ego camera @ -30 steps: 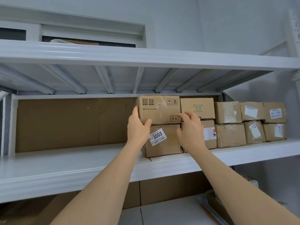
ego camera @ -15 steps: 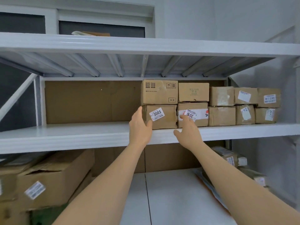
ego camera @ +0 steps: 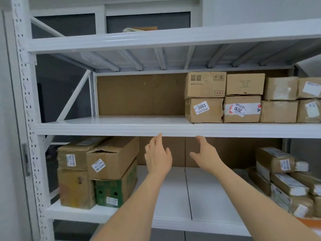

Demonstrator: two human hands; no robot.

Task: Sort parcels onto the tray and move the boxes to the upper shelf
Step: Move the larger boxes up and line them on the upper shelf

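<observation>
Both hands are empty with fingers loosely spread: the left hand and right hand have dropped back from the boxes they reached for half a second ago and now hang just below the front edge of the upper shelf. Beyond them on that shelf, the 3003 box sits under the plain top box, the 2010 box touching on the right

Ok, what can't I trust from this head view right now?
- Top shelf: its front edge hides all but the tip of something lying on it.
- Right-hand boxes: cut off by the frame edge; count unknown.
- Label on the green box: too small to read.
- Tray: not visible.
</observation>
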